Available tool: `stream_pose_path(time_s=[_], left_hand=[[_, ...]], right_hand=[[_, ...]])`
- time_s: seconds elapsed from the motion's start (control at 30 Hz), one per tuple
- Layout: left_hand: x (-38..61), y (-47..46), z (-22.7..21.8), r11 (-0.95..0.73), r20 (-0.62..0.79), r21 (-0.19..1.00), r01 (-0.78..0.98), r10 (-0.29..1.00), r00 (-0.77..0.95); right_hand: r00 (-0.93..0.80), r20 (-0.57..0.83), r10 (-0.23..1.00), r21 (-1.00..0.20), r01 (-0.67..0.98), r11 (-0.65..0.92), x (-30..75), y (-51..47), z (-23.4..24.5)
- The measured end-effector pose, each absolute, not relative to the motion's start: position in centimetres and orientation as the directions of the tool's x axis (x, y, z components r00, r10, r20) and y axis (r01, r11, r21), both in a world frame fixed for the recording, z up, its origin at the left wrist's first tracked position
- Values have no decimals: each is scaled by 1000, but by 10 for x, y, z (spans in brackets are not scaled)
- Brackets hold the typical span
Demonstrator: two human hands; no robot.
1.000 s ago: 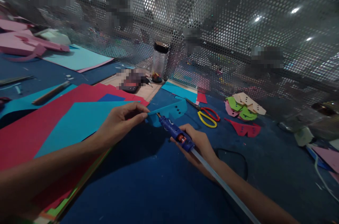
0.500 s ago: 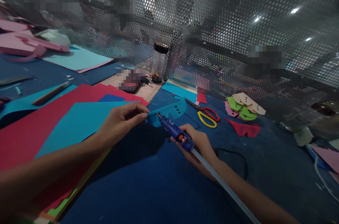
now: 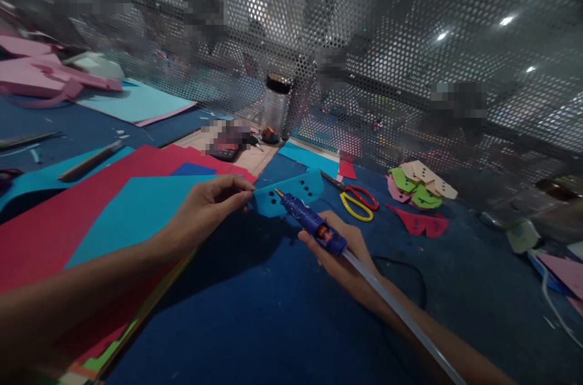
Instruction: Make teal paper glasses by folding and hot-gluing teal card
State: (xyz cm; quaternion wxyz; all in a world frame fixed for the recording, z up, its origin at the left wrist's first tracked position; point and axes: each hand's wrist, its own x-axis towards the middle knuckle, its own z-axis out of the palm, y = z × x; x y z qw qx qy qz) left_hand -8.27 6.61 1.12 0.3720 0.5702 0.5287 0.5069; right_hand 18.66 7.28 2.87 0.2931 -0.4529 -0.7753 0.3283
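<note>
Between thumb and fingers, my left hand (image 3: 218,206) pinches the left end of a blue paper cutout (image 3: 294,192). Small black squares show on both halves of the cutout, which is held above the blue table. My right hand (image 3: 344,245) grips a blue glue gun (image 3: 314,224) with a long clear glue stick coming out of its back. The gun's nozzle is over the middle of the cutout; whether it touches the paper I cannot tell. Scissors (image 3: 357,203) with red and yellow handles lie just beyond my right hand.
Stacked coloured paper sheets (image 3: 122,215) lie under my left forearm. Further back stand a lidded clear jar (image 3: 276,109) and a perforated metal screen (image 3: 364,63). To the right are several finished-looking cutouts (image 3: 421,184) and a red cutout (image 3: 419,221). A black cord (image 3: 421,282) trails beside my right wrist.
The glue gun has drawn back slightly to the right, away from the cutout's left part. The cutout has turned flatter towards me, so black squares on its left half now show.
</note>
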Motion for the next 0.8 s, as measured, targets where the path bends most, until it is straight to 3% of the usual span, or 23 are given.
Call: stream_pose_path(time_s=[0.57,0.8], left_hand=[[-83,69,18,-171,205,955,244,971,-121],[-85,71,14,-166,192,959,228,976,-99]], right_hand=[[-429,36,903,-869,433,241,194,61,7],[-458,25,889,-857,447,255,192,61,-1]])
